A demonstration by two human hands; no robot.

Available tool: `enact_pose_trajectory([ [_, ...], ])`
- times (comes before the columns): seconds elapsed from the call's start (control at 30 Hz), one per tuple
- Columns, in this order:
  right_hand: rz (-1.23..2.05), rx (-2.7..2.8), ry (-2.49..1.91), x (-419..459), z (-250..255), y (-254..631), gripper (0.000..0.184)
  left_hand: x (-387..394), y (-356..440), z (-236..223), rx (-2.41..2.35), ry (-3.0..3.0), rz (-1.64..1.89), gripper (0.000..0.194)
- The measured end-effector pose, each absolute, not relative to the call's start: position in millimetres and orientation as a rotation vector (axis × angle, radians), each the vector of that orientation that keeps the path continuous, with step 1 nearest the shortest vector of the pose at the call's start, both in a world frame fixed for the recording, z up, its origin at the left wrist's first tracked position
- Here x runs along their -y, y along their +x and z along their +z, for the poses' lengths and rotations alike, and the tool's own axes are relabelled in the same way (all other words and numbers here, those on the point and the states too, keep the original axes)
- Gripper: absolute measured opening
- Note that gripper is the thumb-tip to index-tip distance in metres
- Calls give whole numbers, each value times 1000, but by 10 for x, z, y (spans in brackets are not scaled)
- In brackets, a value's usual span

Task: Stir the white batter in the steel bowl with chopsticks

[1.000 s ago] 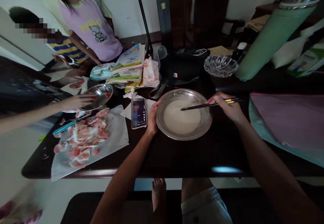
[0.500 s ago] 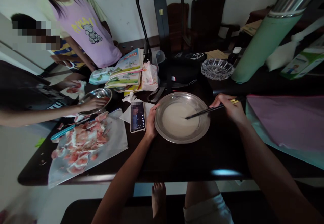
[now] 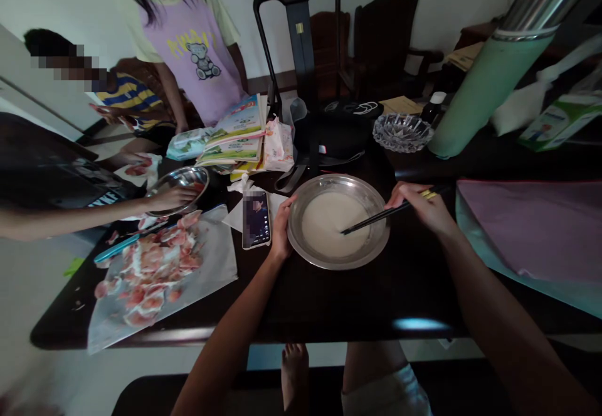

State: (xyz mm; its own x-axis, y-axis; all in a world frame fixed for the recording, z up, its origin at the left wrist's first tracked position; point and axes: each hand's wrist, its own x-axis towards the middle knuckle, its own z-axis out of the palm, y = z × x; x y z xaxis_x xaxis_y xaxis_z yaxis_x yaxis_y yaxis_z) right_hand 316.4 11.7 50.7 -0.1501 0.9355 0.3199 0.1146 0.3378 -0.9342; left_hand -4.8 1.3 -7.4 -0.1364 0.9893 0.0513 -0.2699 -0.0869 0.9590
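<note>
A wide metal bowl (image 3: 301, 246) stands on the dark table in front of me, with a pale, milky batter (image 3: 324, 228) in it. My left hand (image 3: 282, 228) grips the bowl's left rim, thumb on top. In my right hand (image 3: 421, 206) is a pair of black chopsticks (image 3: 376, 216) with gold bands near the upper end. Their tips dip into the batter right of its middle. Left of the bowl, close to my left hand, a lit phone (image 3: 256, 220) lies face up on white paper.
Pinkish peelings (image 3: 155, 259) and a turquoise-handled tool (image 3: 117, 248) lie on a plastic sheet (image 3: 214, 259). A co-worker's hand (image 3: 172, 199) reaches into a smaller metal bowl (image 3: 200, 181). Books (image 3: 235, 130), a glass dish (image 3: 402, 133) and a green thermos (image 3: 489, 90) stand behind; a purple cloth (image 3: 540, 228) lies right.
The chopstick tips have moved slightly left and down through the batter. My left hand stays on the rim. The person in the purple shirt has shifted right.
</note>
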Motion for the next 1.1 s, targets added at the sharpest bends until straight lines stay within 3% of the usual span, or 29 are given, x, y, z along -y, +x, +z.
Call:
enact_pose_trajectory([
  [0.17,954,1682,-969,-128,474,3110,40,-9,-47,-59,-1068,996,1484,55],
  [0.33,930,1494,-992,-134,485,3180,48,-10,-31,-56,-1043,987,1494,54],
  [0.53,952,1713,-967,-115,506,3084,41,-18,-40,-77,-1047,1000,1490,52],
  [0.7,904,1456,-1027,-138,492,3186,47,-17,-47,-87,-1030,1005,1483,54],
  [0.93,966,1698,-968,-111,519,3096,42,-18,-47,-89,-1048,988,1499,54],
  [1.1,909,1455,-1030,-124,518,3162,48,-17,-48,-88,-1046,999,1505,51],
])
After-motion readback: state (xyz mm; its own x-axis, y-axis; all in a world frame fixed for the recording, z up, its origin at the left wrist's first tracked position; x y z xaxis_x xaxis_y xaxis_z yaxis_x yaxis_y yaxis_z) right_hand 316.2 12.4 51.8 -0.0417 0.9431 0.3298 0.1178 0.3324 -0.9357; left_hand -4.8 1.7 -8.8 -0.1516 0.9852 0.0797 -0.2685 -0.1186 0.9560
